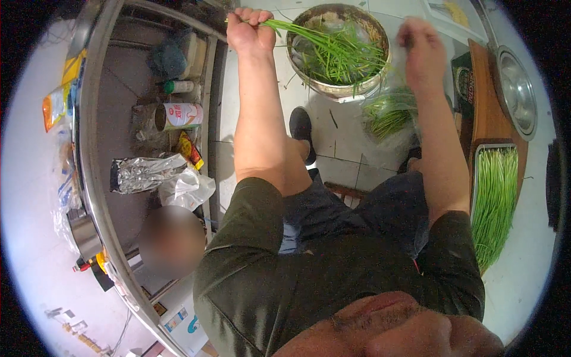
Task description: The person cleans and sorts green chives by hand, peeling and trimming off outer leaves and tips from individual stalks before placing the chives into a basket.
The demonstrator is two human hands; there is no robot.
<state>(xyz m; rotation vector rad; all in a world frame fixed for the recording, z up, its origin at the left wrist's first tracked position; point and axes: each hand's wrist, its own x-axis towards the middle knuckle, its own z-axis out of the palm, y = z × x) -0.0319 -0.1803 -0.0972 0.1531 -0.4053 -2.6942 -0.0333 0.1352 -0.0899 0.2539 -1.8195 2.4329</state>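
My left hand (pixel 252 30) is closed around the ends of a small bunch of long green stalks (pixel 308 33), like garlic chives. Their leafy ends reach over a round, stained bucket (pixel 337 89) on the tiled floor. Inside it lie loose green leaves (pixel 339 58) and clear plastic. On the bucket's right is my right hand (pixel 419 49), blurred, with its fingers bent; whether it holds anything cannot be seen. Below it, a clear plastic bag holds more green stalks (pixel 390 118). A tray of neatly laid green stalks (pixel 495 205) is at the far right.
At right, a metal basin (pixel 516 91) rests on a brown wooden board (pixel 484 102) beside a printed box (pixel 463 82). Left is a metal-framed shelf (pixel 105 201) with a printed can (pixel 180 117), a green-capped bottle (pixel 178 86), a silvery packet (pixel 149 173) and a white plastic bag (pixel 189 189).
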